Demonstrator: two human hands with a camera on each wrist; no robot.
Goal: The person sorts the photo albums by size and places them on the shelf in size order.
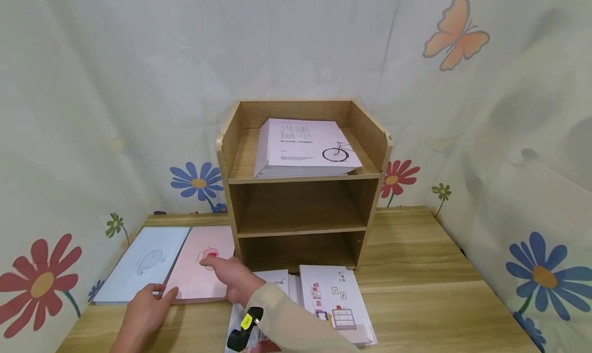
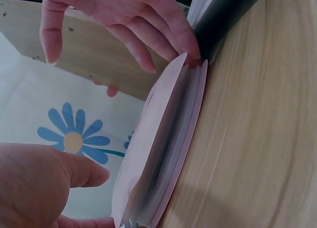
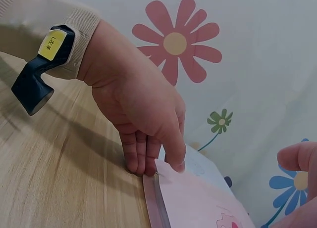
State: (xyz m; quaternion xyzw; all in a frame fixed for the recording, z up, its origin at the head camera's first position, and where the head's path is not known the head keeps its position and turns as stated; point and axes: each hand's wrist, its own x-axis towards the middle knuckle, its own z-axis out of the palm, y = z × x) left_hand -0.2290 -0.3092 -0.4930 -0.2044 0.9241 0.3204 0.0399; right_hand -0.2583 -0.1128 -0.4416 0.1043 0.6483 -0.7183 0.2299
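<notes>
A pink notebook [image 1: 203, 283] with a small red-and-pink drawing lies at the left of the table, its right side near the wooden shelf. At its near left corner, my left hand [image 1: 145, 312] pinches with thumb and fingertips, as the right wrist view also shows this hand [image 3: 143, 104]. My right hand [image 1: 233, 281] is over the notebook's right side, thumb out above the cover. In the left wrist view, the right hand's [image 2: 129, 20] loosely extended fingers touch the notebook's [image 2: 148, 154] edge. Left of it lies a light blue notebook [image 1: 125, 276] with a whale drawing.
A wooden three-level shelf [image 1: 302, 233] stands at the back middle. On its top level sits a thick stack of white books [image 1: 296, 152]. White books [image 1: 333, 291] lie in front of it, partly behind my right forearm. Patterned cloth [image 1: 300, 44] surrounds the table.
</notes>
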